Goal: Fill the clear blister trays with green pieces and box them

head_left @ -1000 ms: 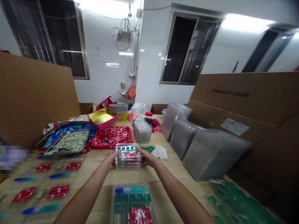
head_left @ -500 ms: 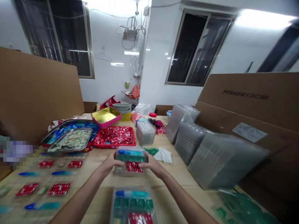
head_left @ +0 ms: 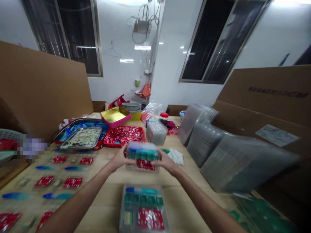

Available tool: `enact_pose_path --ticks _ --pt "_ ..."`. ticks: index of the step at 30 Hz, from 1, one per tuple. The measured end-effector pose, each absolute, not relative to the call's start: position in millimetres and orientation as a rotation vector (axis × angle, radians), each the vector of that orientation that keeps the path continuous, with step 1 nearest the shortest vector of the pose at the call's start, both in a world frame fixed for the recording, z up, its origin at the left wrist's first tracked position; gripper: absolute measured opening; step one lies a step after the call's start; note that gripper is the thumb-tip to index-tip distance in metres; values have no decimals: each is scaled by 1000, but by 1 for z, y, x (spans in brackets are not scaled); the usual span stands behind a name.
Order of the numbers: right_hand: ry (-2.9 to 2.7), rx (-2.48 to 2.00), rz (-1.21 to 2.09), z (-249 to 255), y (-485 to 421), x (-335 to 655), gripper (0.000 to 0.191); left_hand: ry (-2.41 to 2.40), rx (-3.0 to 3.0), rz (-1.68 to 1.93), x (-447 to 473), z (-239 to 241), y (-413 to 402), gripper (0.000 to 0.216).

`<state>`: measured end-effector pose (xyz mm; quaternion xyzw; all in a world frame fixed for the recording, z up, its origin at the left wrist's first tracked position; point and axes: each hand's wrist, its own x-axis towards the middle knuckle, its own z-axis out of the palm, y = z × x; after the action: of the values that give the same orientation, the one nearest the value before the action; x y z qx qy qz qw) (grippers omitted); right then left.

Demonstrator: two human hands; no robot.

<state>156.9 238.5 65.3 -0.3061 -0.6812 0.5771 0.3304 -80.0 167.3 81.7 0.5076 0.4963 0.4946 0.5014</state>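
Observation:
Between my two hands is a clear plastic case [head_left: 143, 156], slightly blurred, with a blue pen-like item, a row of green squares and a red white-dotted packet inside. My left hand [head_left: 120, 158] is closed on its left side, thumb on the front. My right hand [head_left: 167, 162] grips the right side the same way. Nearer to me on the table lies a similar clear case [head_left: 145, 207], holding a blue pen-like item, green squares, a red packet and a small pale striped block. Whether the held case is one or several stacked, I cannot tell.
Filled clear trays [head_left: 58, 183] lie in rows at left. Behind are a metal tray of pale pieces [head_left: 84, 137], a red basket of red packets [head_left: 124, 135] and a gold-lined tin [head_left: 116, 116]. Stacked clear plastic cases [head_left: 245, 163] and a large cardboard box [head_left: 272, 106] stand at right.
The camera view has swung a little left and down, so the scene sits further right and higher. Both hands keep hold of the case, with little visible movement over the table.

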Motion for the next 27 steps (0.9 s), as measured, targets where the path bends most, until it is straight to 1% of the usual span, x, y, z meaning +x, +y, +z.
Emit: enact_pose_path --ticks 1,2,3,4,7,10,16,20,24,27 --pt "-1758 -832 1554 81 236 158 73 1215 1202 1178 -79 95 165 87" --pt "-1709 -869 1629 95 232 159 61 1237 1172 1152 -77 107 161 77" --pt "-1649 -918 1701 108 227 161 54 1262 1141 1114 -75 119 155 69" --pt "-1586 -973 1770 120 220 164 51 1287 1113 1074 -73 131 147 65" --pt "-1440 -1158 1894 144 189 173 50 1366 1025 953 -64 156 115 64" --pt "-1367 -1295 1977 153 151 183 50 1349 941 837 -56 163 79 65" --pt "-1378 -1412 2075 138 102 189 54 1540 734 757 -46 139 39 60" --pt "-1466 -1499 2022 127 94 185 56 1567 695 752 -44 123 34 57" --pt "-1519 -1571 1943 120 92 183 57 1620 645 739 -43 112 33 66" --pt "-1459 -1525 2065 118 91 183 58 1594 579 707 -42 108 31 72"
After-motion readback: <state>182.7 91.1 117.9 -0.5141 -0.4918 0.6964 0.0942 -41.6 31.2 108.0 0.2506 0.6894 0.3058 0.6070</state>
